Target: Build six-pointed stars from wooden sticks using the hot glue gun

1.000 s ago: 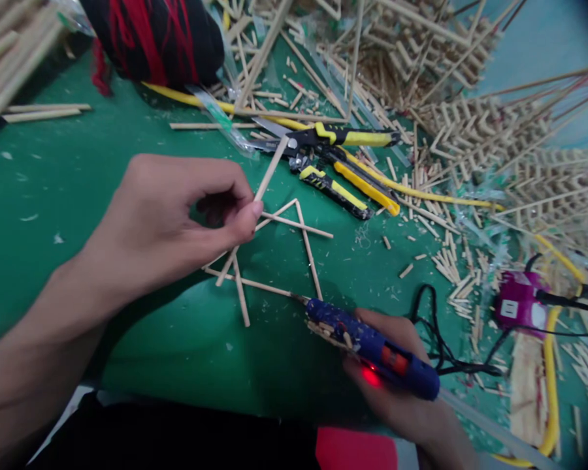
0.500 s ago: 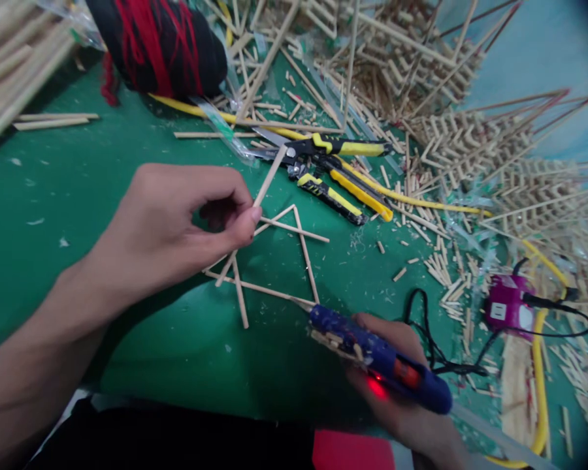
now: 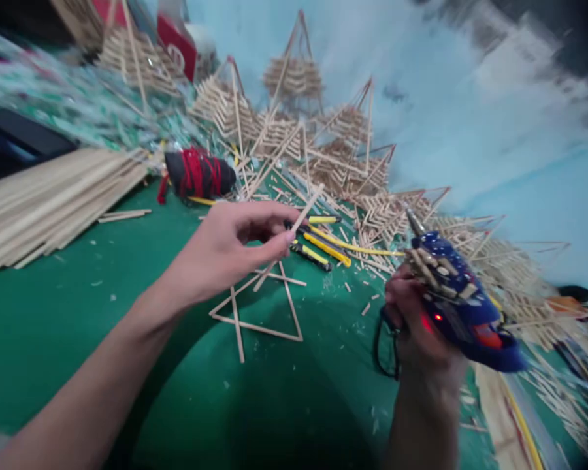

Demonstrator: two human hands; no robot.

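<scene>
Head view | left hand (image 3: 235, 251) pinches a thin stick (image 3: 294, 228) above the stick triangle (image 3: 259, 307) at mid-bench (image 3: 78, 294) | right hand (image 3: 411, 320) grips the blue glue gun (image 3: 458, 300), raised off the bench's right side, nozzle up

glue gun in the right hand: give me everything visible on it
The glue gun is dark blue plastic with pale speckles, an orange-red patch near its rear and a small red light glowing on its side. Its grey metal nozzle points up and away, tilted to the left, well clear of the stick frame on the green table. Short bits of stick cling to its body. The right hand grips it from below, lifted off the table. A black cable loops beneath the hand.
</scene>
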